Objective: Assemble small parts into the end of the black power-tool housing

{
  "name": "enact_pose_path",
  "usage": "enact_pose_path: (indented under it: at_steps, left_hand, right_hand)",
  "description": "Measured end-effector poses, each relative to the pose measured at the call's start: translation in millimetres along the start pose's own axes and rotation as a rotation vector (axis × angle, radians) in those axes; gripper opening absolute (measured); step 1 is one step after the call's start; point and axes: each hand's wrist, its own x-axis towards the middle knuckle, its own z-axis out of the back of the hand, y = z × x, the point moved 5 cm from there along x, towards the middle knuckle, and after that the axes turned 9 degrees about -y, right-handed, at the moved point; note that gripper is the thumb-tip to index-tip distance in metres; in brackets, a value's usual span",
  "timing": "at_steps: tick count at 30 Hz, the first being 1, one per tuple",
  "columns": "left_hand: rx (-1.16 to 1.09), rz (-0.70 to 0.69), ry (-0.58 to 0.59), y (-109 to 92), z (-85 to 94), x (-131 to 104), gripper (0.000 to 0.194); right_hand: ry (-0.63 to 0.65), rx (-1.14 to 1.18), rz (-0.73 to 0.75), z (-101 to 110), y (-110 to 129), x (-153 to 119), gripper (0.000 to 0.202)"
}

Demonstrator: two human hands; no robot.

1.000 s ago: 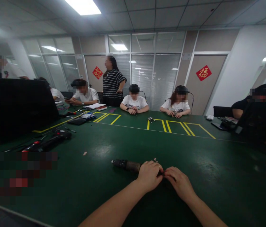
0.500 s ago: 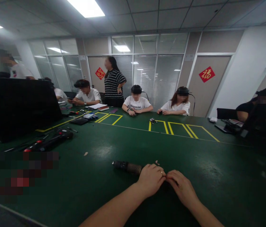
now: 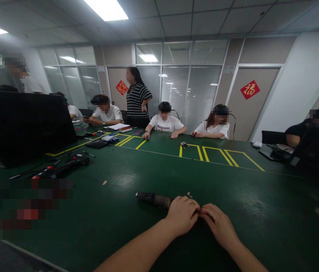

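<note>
A dark cylindrical electric screwdriver lies across the green table, its silver tip pointing left. My left hand is closed over its rear part, knuckles up, and a ring shows on one finger. Right beside it, my right hand pinches at the tool's back end, fingertips meeting those of my left hand. Whatever sits between the right fingertips is covered and too small to name. A small pale scrap rests just beyond my left hand.
Left of me stand a black monitor and black-and-red tools, partly pixelated. Another pale scrap lies nearer. Small metal pieces sit by yellow tape outlines. Several people sit around the table; one in stripes stands.
My hands and the screwdriver keep nearly the same pose. Across the table, the seated person's hands have come apart, one reaching toward the left. The view has shifted slightly.
</note>
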Motion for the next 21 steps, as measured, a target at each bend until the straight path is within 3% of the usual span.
enact_pose_path:
  at_steps: [12,21]
  left_hand:
    - [0.053,-0.013,0.036,-1.5,-3.0,1.4,0.025]
    - [0.037,-0.041,0.033,0.6,-5.0,-0.1,0.019]
  right_hand:
    - [0.011,-0.005,0.006,-0.1,-0.3,0.0,0.024]
    - [-0.010,0.007,-0.001,-0.3,0.1,-0.7,0.022]
